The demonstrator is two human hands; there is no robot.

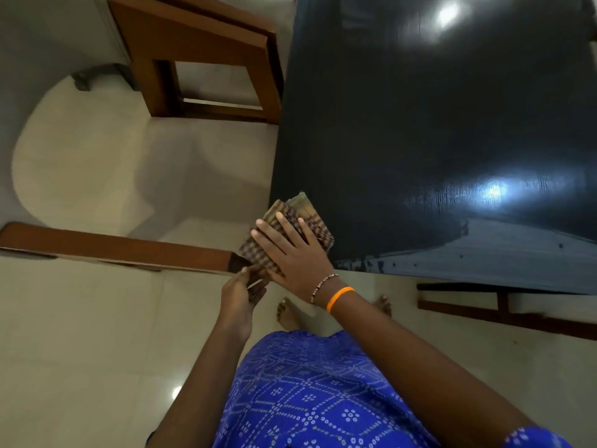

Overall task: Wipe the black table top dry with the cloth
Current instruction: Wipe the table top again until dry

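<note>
While the right hand (295, 253) presses flat fingers (284, 225) on the cloth (292, 211) at the tabletop (420, 124) near-left corner, the left hand (240, 294) pinches its overhang; best sweep firmly along the wet near edge.

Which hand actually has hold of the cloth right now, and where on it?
The left hand pinches the cloth at its near corner, hanging off the table top corner. The right hand only presses flat on top, fingers straight.
</note>
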